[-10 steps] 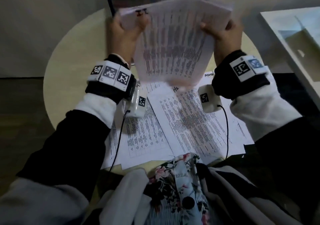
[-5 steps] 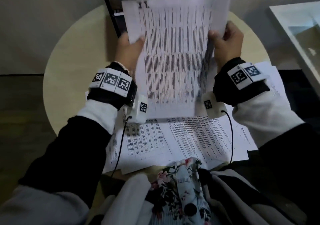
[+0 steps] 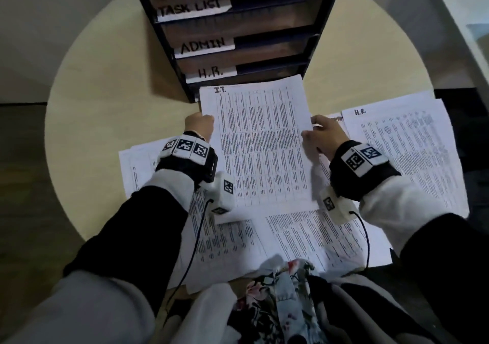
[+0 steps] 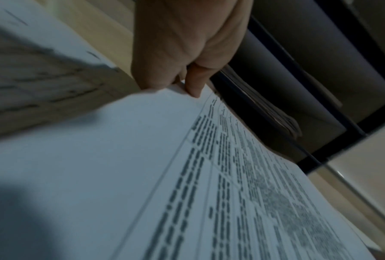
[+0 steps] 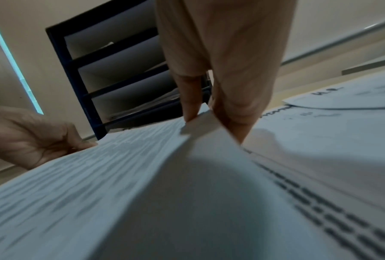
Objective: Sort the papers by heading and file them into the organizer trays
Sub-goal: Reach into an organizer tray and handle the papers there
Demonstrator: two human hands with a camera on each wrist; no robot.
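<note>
I hold a stack of papers headed "I.T." (image 3: pixel 260 145) flat and low over the table, its far edge at the foot of the black organizer (image 3: pixel 238 34). My left hand (image 3: pixel 199 128) grips the stack's left edge; the left wrist view shows my left hand (image 4: pixel 182 77) with thumb on top of the I.T. stack (image 4: pixel 164 176). My right hand (image 3: pixel 321 135) pinches the right edge, as the right wrist view shows my right hand (image 5: pixel 211 112) doing on the I.T. stack (image 5: pixel 120 176). The organizer trays are labelled TASK LIST (image 3: pixel 191 8), ADMIN (image 3: pixel 203 45) and H.R. (image 3: pixel 210 73).
A pile headed "H.R." (image 3: pixel 402 153) lies on the right of the round table (image 3: pixel 100 84). More printed sheets (image 3: pixel 304 240) are spread under my wrists near the front edge. A white counter (image 3: pixel 468 20) stands at the far right. Some organizer trays (image 5: pixel 120 79) hold papers.
Both hands have brought the I.T. stack down from upright in front of the organizer to nearly flat over the table, which uncovers the tray labels.
</note>
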